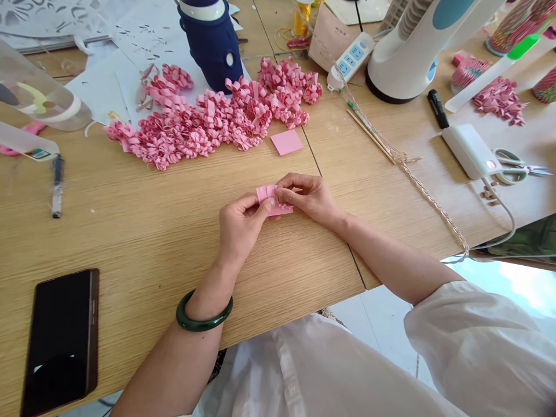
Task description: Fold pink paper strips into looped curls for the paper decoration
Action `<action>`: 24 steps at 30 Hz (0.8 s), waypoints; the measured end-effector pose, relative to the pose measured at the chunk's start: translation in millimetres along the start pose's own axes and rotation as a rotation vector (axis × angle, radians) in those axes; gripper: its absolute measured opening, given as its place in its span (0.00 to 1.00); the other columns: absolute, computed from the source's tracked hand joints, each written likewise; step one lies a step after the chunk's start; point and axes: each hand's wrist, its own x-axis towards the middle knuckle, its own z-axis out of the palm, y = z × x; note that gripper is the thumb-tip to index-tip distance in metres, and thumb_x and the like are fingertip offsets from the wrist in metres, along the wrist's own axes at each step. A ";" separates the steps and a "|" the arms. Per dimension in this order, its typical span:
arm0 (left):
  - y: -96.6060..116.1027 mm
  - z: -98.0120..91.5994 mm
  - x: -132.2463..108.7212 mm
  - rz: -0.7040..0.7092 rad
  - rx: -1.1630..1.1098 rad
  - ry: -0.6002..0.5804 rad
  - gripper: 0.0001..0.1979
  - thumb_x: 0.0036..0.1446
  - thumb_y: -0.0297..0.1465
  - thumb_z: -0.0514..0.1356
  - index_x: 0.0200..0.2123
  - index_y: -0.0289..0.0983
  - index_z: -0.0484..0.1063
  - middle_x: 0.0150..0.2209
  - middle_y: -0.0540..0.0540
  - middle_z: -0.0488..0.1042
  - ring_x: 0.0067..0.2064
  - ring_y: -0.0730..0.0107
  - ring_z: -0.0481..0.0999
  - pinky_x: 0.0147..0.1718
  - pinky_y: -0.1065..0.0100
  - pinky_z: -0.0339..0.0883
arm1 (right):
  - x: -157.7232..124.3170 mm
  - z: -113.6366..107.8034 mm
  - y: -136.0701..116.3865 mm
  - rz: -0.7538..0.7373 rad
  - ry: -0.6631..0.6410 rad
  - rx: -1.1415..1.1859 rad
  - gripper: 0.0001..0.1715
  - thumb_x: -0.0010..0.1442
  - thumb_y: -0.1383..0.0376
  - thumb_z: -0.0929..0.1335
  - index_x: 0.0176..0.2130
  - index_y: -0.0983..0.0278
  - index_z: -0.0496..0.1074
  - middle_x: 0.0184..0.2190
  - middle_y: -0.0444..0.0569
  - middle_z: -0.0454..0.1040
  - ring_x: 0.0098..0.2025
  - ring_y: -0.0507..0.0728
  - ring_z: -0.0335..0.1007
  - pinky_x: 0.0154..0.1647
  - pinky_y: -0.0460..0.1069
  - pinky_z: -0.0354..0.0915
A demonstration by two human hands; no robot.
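Between my two hands is a small piece of pink paper (266, 194) with slits or folds across it and small curls along its right side. My left hand (243, 223) is closed on its left part, thumb on top. My right hand (306, 197) pinches its upper right edge with thumb and fingertips. Just beyond the hands, a flat pink paper stack (286, 142) lies on the table. Behind it spreads a long heap of looped pink paper curls (195, 124).
A dark blue bottle (212, 46) stands behind the heap. At the left are a phone (61, 341) and a clear container (43, 92). Rightward lie a braided cord (434, 202), a power strip (351, 61), a white device (471, 152), scissors (512, 168) and a marker (438, 109).
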 end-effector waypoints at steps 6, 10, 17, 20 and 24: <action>0.5 0.5 -2.1 -0.078 -0.088 -0.007 0.14 0.57 0.41 0.69 0.41 0.39 0.84 0.40 0.45 0.84 0.38 0.62 0.84 0.38 0.62 0.83 | 2.5 0.7 4.4 -0.048 0.022 -0.022 0.23 0.58 0.49 0.74 0.35 0.67 0.77 0.32 0.47 0.78 0.32 0.50 0.69 0.34 0.45 0.67; 0.0 0.4 -1.9 -0.106 -0.084 0.007 0.15 0.57 0.42 0.68 0.43 0.38 0.83 0.43 0.45 0.84 0.41 0.60 0.84 0.40 0.61 0.83 | 3.3 0.8 6.1 -0.071 0.026 0.017 0.22 0.58 0.50 0.74 0.35 0.67 0.77 0.31 0.47 0.78 0.32 0.50 0.70 0.37 0.46 0.69; -2.0 -0.7 -0.1 -0.007 0.004 0.071 0.17 0.58 0.42 0.67 0.45 0.36 0.79 0.46 0.41 0.81 0.44 0.62 0.82 0.44 0.62 0.80 | 3.5 1.7 9.1 -0.037 0.006 0.069 0.23 0.57 0.49 0.75 0.35 0.68 0.75 0.28 0.45 0.75 0.29 0.49 0.68 0.31 0.45 0.67; 5.2 -2.6 -2.3 0.238 0.225 0.155 0.17 0.61 0.38 0.66 0.50 0.38 0.78 0.52 0.41 0.77 0.51 0.62 0.79 0.47 0.65 0.78 | 1.6 3.3 8.2 -0.044 0.007 -0.011 0.21 0.59 0.51 0.74 0.36 0.68 0.73 0.29 0.45 0.74 0.29 0.49 0.67 0.31 0.45 0.66; 15.6 -4.6 -5.3 0.535 0.498 0.246 0.10 0.66 0.33 0.62 0.47 0.40 0.81 0.47 0.42 0.78 0.47 0.66 0.78 0.48 0.64 0.75 | -1.5 5.2 5.7 -0.103 -0.011 -0.148 0.14 0.61 0.57 0.71 0.37 0.68 0.74 0.32 0.46 0.74 0.30 0.49 0.66 0.31 0.45 0.65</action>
